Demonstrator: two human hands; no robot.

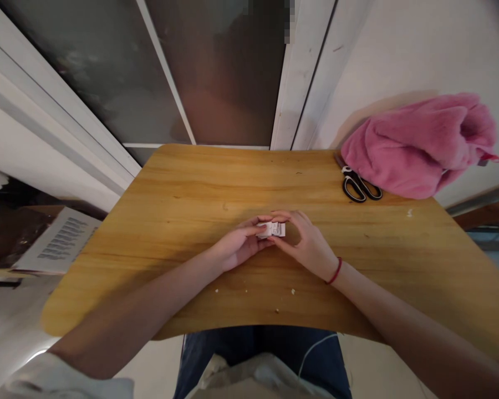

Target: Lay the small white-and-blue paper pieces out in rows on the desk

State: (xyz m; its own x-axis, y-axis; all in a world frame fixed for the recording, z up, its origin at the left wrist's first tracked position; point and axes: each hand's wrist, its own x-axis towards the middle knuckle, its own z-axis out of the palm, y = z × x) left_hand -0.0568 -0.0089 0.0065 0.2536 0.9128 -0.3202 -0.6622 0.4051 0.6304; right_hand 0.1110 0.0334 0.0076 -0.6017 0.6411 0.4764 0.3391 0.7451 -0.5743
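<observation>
A small white folded paper piece with dark printed marks (278, 229) is held between both hands over the middle of the wooden table. My left hand (243, 241) grips its left end, with the thumb on top and fingers beneath and behind. From the right, my right hand (305, 241) pinches it, index finger along the far edge and thumb along the near edge. A red cord circles the right wrist. Whether it is one folded sheet or a tiny box, I cannot tell.
Black-handled scissors (360, 187) lie at the back right, blades partly under a pink plush cloth (416, 147). Small white crumbs (293, 291) dot the near part of the wooden table (199, 183). A cardboard box with a printed flap (62, 241) stands left, below the table. Glass door panels stand behind.
</observation>
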